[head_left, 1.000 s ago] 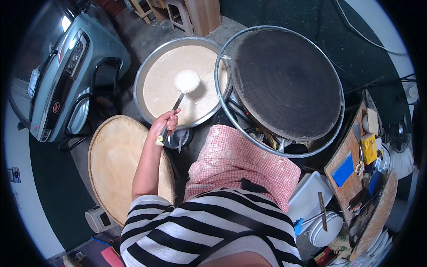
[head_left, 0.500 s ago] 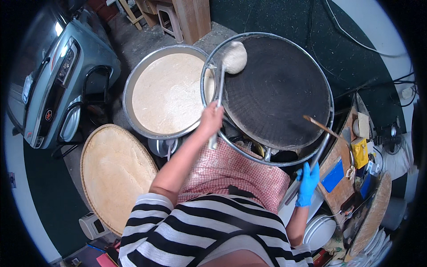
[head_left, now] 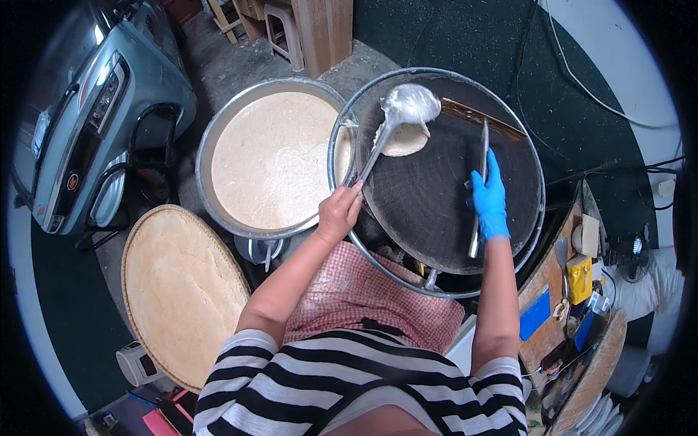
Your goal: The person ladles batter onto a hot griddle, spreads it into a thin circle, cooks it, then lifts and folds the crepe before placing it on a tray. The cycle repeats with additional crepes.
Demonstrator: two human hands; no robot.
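My bare left hand (head_left: 340, 213) is closed around the long metal handle of a ladle (head_left: 408, 104). The ladle's bowl is tipped over the upper left of a round black griddle (head_left: 429, 203), its outside smeared with batter. Just beneath it, a small pool of pale batter (head_left: 401, 145) lies on the griddle. In its blue glove, my right hand (head_left: 490, 207) grips the metal handle of a batter spreader (head_left: 480, 118) with a long wooden blade. That blade is at the griddle's far side, right of the ladle; whether it touches the surface I cannot tell.
A metal ring (head_left: 542, 207) surrounds the griddle. To the left stands a wide metal basin (head_left: 206, 171) of batter, with a large round woven tray (head_left: 182, 291) nearer me. A small vehicle (head_left: 109, 123) is at far left. Tools and packets cover a wooden board (head_left: 538, 330) on the right.
The ladle has moved right and tipped, and batter now lies on the griddle. My right hand has come from the right rim to over the griddle, swinging the spreader to the far side.
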